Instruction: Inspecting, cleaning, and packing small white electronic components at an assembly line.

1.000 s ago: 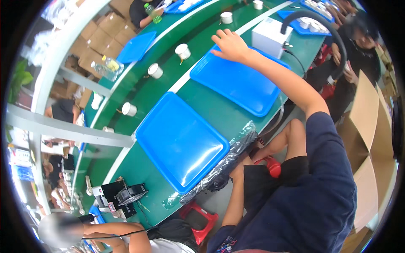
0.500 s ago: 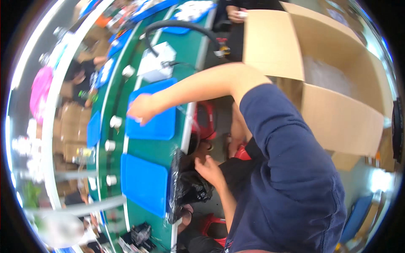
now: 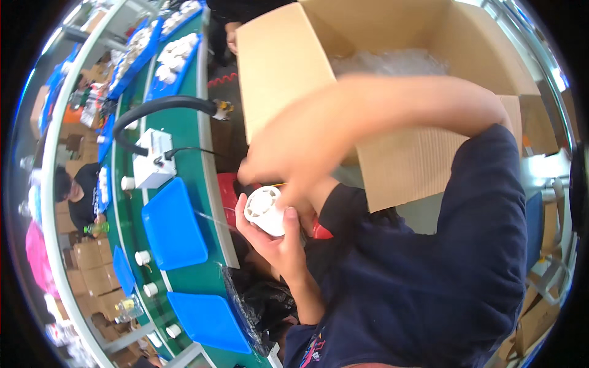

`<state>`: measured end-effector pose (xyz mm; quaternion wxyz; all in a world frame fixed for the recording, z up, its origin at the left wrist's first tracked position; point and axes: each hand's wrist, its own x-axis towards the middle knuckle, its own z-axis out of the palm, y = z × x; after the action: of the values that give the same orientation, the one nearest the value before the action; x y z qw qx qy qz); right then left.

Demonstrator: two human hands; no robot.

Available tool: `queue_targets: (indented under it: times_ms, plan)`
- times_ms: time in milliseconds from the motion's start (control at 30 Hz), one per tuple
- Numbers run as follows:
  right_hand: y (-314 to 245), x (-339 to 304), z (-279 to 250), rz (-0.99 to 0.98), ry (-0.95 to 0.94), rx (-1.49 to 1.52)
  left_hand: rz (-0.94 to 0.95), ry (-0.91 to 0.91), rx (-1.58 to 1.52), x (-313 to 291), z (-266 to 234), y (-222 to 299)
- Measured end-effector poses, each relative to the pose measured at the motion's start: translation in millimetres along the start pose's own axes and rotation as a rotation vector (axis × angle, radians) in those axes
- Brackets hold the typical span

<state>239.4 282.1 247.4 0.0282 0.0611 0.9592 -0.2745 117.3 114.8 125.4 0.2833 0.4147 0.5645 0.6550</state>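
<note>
In my left hand (image 3: 276, 245) is a round white plastic part (image 3: 274, 226) with a ring of slots on its face. Fingers and thumb wrap its sides, and the slotted face points up. My right hand (image 3: 288, 156) hovers just above it, smeared by motion; its fingertips come close to the part's upper edge, but I cannot tell whether they touch or hold anything. A flat blue tray (image 3: 175, 226) lies on the green bench to the left of my hands, with a second blue tray (image 3: 208, 322) nearer below it.
A large open cardboard box (image 3: 285, 61) with clear plastic inside stands beyond my right arm. On the green bench (image 3: 187, 132) sits a white box-shaped device (image 3: 153, 161) with a black hose. Small white cups (image 3: 142, 257) line the bench. Black plastic (image 3: 264, 306) hangs at its edge.
My right hand has come back from the upper blue tray to above my left hand. My left hand, earlier open, now holds the round white part. The view has shifted.
</note>
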Motion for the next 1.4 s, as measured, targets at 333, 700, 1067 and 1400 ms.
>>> queue_targets:
  times_ms: [333,700,1067,1400]
  plan:
    - [262.1,-180.6,10.1,1.160,0.012,-0.464,-0.678,-0.093,0.184,-77.9,-112.6,-135.3]
    - [314.5,-92.7,79.4,1.153,-0.453,0.220,-0.745,-0.101,0.090,-70.2,-115.1,-113.8]
    - [340.1,-135.4,15.5,0.965,0.073,-0.104,-0.951,0.117,-0.084,-102.9,-118.6,-135.4]
    - [426.0,-63.3,127.7,0.493,0.302,-0.691,-0.601,-0.264,0.435,-37.5,-88.9,-68.1]
